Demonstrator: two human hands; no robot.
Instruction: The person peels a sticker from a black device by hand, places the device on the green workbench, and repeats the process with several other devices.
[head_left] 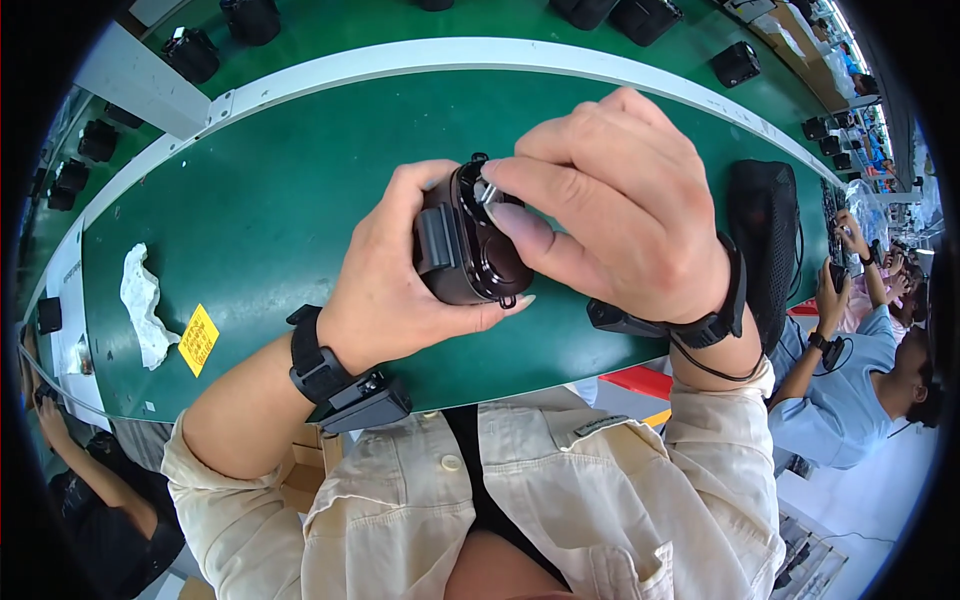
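Note:
My left hand (pixel 375 270) is wrapped round a small black boxy device (pixel 458 265) with a glossy dark face, a grey ridged block on its side and a small loop at each end. The device is held tilted above the green table. At the far end of its glossy face, my right hand (pixel 625 205) pinches a small shiny metal piece (pixel 487 192) between thumb and forefinger. That piece touches or sits in the device; the fingers hide how it is seated. Each wrist carries a black strap with a small black box.
On the green table (pixel 250 220) lie a crumpled white wrapper (pixel 146 305) and a yellow printed label (pixel 199 340) at left, and a black mesh pouch (pixel 765 240) at right. A white rail (pixel 480 52) runs along the far edge. Other people work at both sides.

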